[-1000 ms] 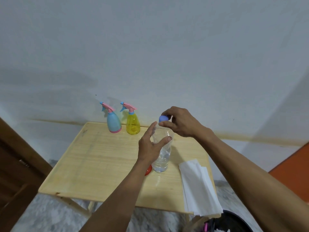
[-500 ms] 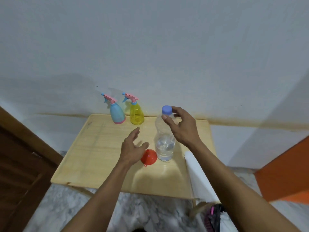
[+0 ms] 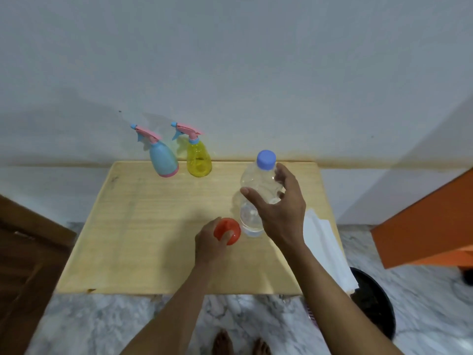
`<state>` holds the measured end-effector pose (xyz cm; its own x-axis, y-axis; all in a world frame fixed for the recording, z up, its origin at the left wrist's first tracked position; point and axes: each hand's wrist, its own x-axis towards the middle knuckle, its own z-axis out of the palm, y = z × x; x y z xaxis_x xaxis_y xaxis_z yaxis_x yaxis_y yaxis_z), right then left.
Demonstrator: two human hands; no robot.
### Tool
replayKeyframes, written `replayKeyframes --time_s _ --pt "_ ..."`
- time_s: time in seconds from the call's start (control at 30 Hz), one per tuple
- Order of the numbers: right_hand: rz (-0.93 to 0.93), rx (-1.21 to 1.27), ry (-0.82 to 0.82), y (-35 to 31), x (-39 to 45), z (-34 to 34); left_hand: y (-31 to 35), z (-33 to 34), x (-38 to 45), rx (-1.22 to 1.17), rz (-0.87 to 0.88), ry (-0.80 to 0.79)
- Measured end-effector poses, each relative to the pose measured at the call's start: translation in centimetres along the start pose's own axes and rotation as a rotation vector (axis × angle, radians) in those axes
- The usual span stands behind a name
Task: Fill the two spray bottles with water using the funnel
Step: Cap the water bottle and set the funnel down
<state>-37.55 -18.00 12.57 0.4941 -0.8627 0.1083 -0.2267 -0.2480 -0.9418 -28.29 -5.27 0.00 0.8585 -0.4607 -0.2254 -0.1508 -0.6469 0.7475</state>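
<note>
A blue spray bottle (image 3: 163, 160) and a yellow spray bottle (image 3: 198, 160), both with pink trigger heads on, stand side by side at the far edge of the wooden table (image 3: 143, 226). A clear water bottle (image 3: 258, 180) with a blue cap (image 3: 266, 160) stands right of centre, partly filled. My right hand (image 3: 280, 211) wraps round its upper body, thumb in front, fingers behind. Just left of the bottle's base lies the red funnel (image 3: 231, 230). My left hand (image 3: 211, 242) grips the funnel, with fingertips curled over its rim.
Folded white paper towels (image 3: 323, 244) lie along the table's right edge. A black bin (image 3: 372, 306) sits on the marble floor below that corner. An orange panel (image 3: 422, 226) is at the right, a brown door (image 3: 25, 252) at the left. The wall is right behind the table.
My left hand has come down from beside the bottle and taken hold of the funnel. My right hand has slid from the cap down to the bottle's upper body.
</note>
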Motion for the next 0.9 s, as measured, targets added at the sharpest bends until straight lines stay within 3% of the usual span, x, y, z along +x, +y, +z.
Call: replayKeyframes --time_s 0.53,0.9 --pt "0.105 0.090 0.010 2.0 -0.2 0.7 -2.4 0.9 1.9 0.010 0.062 0.024" --pt "0.102 0.126 0.163 0.1 1.7 0.2 0.2 -3.8 3.1 -0.041 0.142 0.138"
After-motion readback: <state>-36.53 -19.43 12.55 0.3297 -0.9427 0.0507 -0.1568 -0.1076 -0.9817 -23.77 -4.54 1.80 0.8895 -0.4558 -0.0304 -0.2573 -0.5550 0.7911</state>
